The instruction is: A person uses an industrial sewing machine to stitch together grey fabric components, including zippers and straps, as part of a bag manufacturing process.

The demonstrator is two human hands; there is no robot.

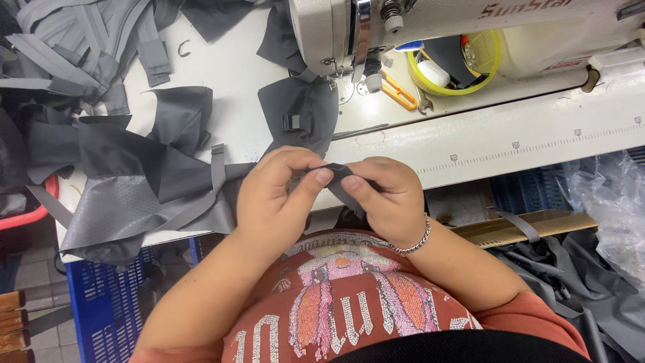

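My left hand (pixel 272 198) and my right hand (pixel 386 198) meet at the front edge of a white sewing table (pixel 510 138). Both pinch the same small piece of dark grey fabric (pixel 336 176), thumbs pressed together on its fold. That fabric runs left into a larger grey panel with webbing straps (pixel 141 195) draped over the table edge. Beyond my hands lies another grey piece with a black plastic buckle (pixel 291 122), reaching under the needle of the cream sewing machine (pixel 336 33). A silver bracelet circles my right wrist.
A heap of grey fabric and straps (pixel 74 60) fills the table's far left. A yellow bowl of small items (pixel 463 64) and orange snips (pixel 398 91) sit by the machine. A blue crate (pixel 107 309) stands below left; clear plastic wrap (pixel 611 202) and more straps lie at right.
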